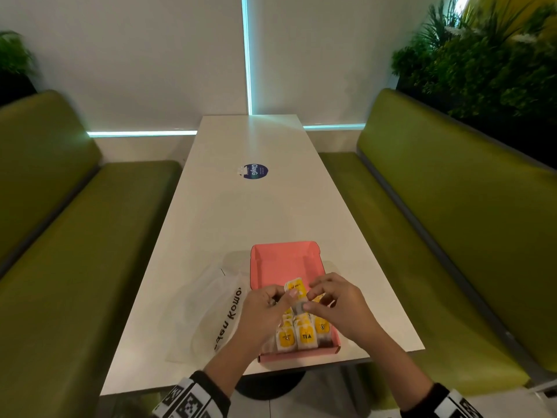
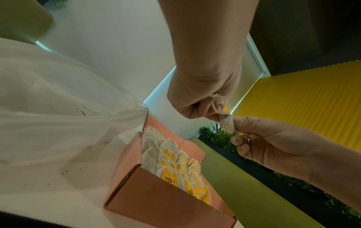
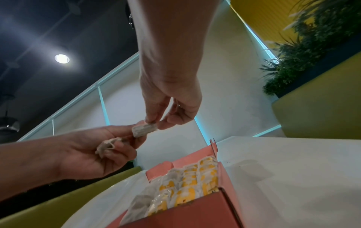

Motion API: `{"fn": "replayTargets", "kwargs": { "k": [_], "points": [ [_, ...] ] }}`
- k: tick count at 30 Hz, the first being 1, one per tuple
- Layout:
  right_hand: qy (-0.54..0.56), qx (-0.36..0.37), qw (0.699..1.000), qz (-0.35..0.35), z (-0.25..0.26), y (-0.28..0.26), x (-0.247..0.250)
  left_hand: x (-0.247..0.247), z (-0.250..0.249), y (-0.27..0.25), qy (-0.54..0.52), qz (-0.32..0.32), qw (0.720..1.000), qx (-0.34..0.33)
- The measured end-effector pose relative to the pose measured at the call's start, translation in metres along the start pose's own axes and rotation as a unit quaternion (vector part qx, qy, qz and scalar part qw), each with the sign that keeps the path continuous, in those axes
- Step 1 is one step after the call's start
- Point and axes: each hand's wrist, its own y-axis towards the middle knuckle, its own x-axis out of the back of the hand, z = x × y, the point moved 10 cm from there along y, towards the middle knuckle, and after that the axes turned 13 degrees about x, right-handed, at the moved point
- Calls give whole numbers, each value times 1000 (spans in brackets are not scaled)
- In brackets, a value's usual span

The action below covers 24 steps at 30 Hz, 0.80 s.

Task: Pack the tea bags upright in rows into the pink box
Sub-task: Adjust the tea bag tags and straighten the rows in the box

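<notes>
Item: one white paper tea bag with yellow tag, pinched between my left hand and right hand, above the half-filled pink cardboard box; risk: loose pinch drops it flat across standing rows.

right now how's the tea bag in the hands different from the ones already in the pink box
The held tea bag is up in the air above the pink box, pinched by the left hand and right hand; the packed tea bags stand upright in rows inside, untouched. The held one looks loose and partly crumpled in the wrist views; the packed ones sit flat against each other. Both share yellow labels and pale paper.
</notes>
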Motion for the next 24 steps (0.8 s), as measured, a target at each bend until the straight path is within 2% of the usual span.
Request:
{"fn": "replayTargets", "kwargs": {
  "k": [5,8,10,12,14,17,20,24],
  "points": [
    [57,-14,998,-26,-1,2,8,10,2,4,10,-21,1000,-3],
    [142,-33,989,31,1,-1,1,15,-3,2,24,-30,999,-23],
    [138,-45,987,63,3,-1,-5,17,-10,-1,55,-49,996,-58],
    [75,-55,994,55,1,2,-3,18,-15,-5,68,-66,992,-88],
    [-37,-52,997,46,0,7,1,18,-22,-11,70,-76,987,-123],
    [-160,-38,984,64,1,12,-2,15,-30,-19,94,-88,974,-187],
    [-232,-26,969,87,10,14,-5,15,-33,-22,99,-103,963,-229],
    [-267,-13,961,70,17,15,0,15,-37,-26,107,-102,953,-265]
  ]
}}
